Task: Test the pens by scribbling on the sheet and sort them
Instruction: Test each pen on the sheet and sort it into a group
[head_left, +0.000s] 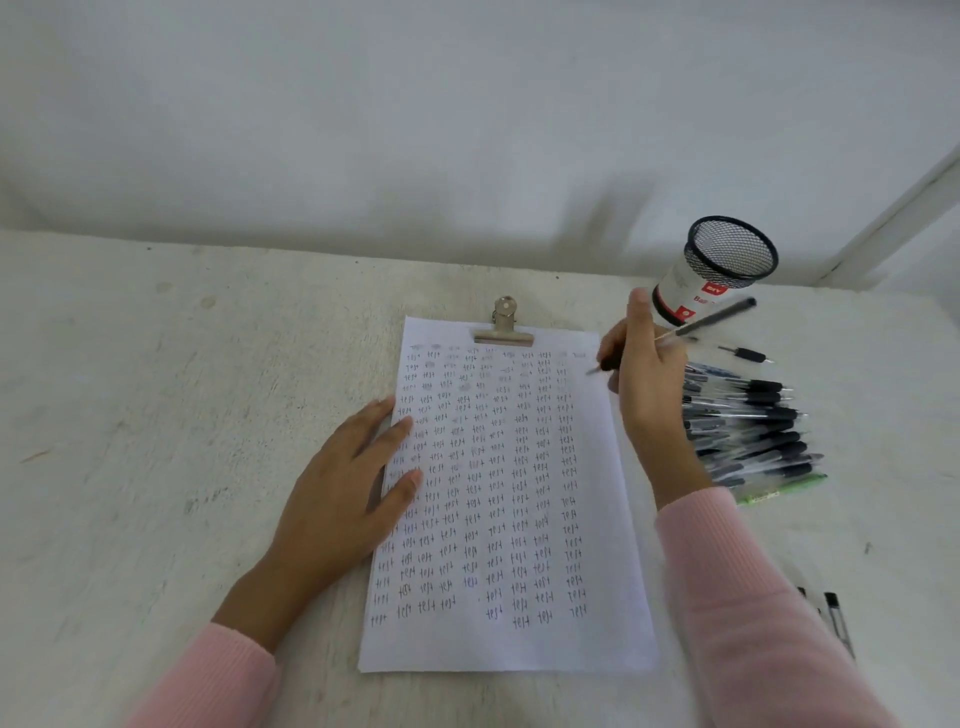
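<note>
Fingers, right: the fingers (639, 317) of your right hand (647, 379) were curled round a pen (711, 319) and gripped it near the writing end. The barrel slanted up to the right and was blurred.
Fingers, left: those of your left hand (353, 483) lay straight and close together and held nothing. The fingertips (402, 428) pressed on the left edge of the sheet (519, 639).
Pen tip: it stood at the sheet's upper right margin. Contact with the paper could not be confirmed.
Sheet: it lay lengthwise before you on the table (156, 415), held at its top by a metal clip (504, 325). Columns of the handwritten word "test" covered it, and the top rows looked faint and smudged.
Pen pile (748, 431): black-gripped pens with clear barrels lay heaped just right of your right wrist, on a green-edged packet (779, 488).
Single pen (745, 355): it lay on the table between the pile and the cup.
Mesh cup (722, 265): black wire with a white and red label, it stood beyond the pile, right of the clip.
Two further pens (836, 618): they lay at the near right of the table, beside your right sleeve (753, 597) and partly hidden by it.
Sleeves: both were pink.
</note>
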